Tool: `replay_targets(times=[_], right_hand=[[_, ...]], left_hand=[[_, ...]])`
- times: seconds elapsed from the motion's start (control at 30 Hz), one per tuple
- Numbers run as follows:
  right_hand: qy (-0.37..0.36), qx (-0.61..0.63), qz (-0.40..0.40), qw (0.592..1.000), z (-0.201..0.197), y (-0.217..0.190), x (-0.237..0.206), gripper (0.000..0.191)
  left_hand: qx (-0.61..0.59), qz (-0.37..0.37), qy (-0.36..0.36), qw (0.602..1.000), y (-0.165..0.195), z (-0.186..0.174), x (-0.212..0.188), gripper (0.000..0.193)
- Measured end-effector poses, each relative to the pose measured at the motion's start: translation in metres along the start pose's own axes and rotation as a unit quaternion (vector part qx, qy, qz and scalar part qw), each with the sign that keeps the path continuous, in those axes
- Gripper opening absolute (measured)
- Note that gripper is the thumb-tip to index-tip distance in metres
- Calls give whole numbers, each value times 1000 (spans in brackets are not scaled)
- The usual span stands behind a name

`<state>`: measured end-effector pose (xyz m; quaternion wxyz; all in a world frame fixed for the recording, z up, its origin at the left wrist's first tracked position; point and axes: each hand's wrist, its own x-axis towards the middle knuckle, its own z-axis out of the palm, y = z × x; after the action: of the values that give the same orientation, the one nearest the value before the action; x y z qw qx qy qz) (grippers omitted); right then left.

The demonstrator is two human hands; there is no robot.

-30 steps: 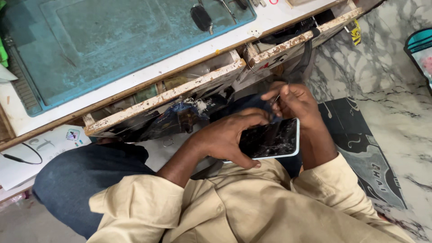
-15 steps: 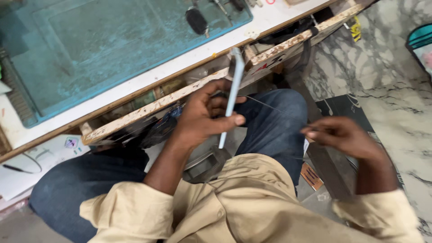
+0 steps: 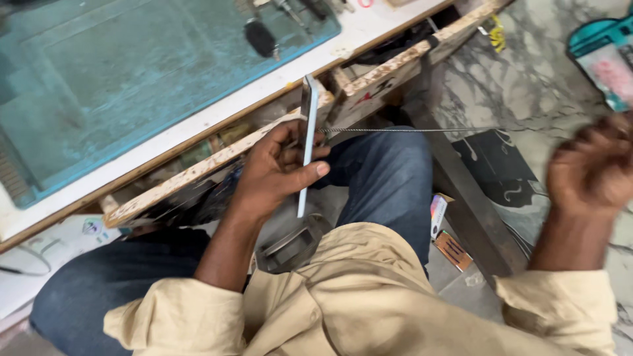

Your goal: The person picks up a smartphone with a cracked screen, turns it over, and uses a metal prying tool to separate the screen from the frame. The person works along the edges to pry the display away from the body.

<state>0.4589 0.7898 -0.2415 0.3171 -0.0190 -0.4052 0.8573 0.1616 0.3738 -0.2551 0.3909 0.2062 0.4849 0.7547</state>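
While our left hand (image 3: 280,168) gripped the phone (image 3: 306,142) edge-on, long axis upright at frame centre | thin wire (image 3: 409,130) ran right | our right hand (image 3: 590,171) closed, blurred, at right edge.

A small repair workshop, by the look of it. A worn white bench (image 3: 369,39) carries a teal work mat (image 3: 132,86) and scattered hand tools (image 3: 290,10), with a rough wooden drawer (image 3: 389,69) pulled open above a marble floor (image 3: 527,86).

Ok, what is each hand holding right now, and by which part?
The left hand grips a slim pale-blue phone edge-on around its middle. The blurred right hand seems to pull a thin taut wire; its grip cannot be told.
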Motion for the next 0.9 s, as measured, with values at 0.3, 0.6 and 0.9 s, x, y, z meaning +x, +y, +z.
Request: replay_targets(times=[0.3, 0.6, 0.9], right_hand=[[28, -153, 60, 986, 158, 86, 2, 44], [0, -218, 83, 972, 177, 163, -9, 22], [-109, -322, 34, 940, 228, 189, -30, 20]], left_hand=[[13, 42, 3, 999, 6, 8, -7, 63], [-65, 35, 82, 994, -4, -4, -11, 46], [-79, 36, 111, 990, -20, -2, -7, 52]])
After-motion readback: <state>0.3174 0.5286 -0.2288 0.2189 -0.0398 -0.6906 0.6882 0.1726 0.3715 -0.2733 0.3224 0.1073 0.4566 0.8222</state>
